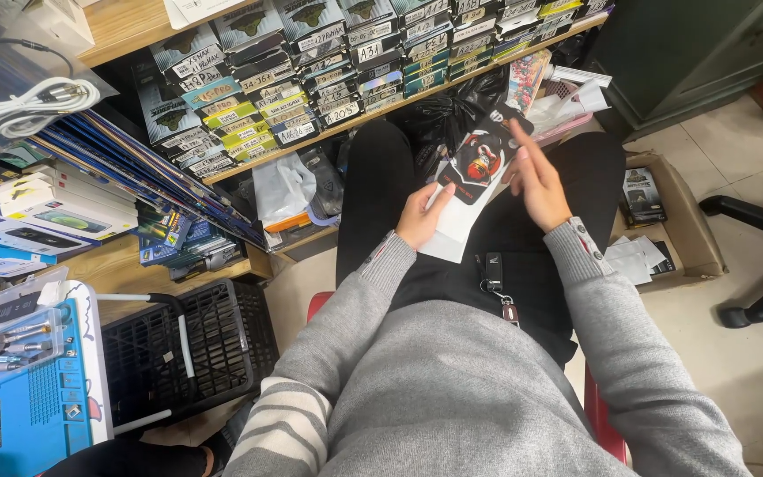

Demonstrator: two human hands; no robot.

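Pinching a white sleeve at its lower-left corner, the left hand held it over the lap, at twelve o'clock from the key fob. A black printed phone case lay on the sleeve's upper end, and the right hand, fingers spread flat, touched it from three o'clock.

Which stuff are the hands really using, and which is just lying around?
In use:
left hand
right hand
phone case with a picture on it
white sleeve

Lying about:
keys on the lap
cardboard box
black basket
white cable
shelf boxes
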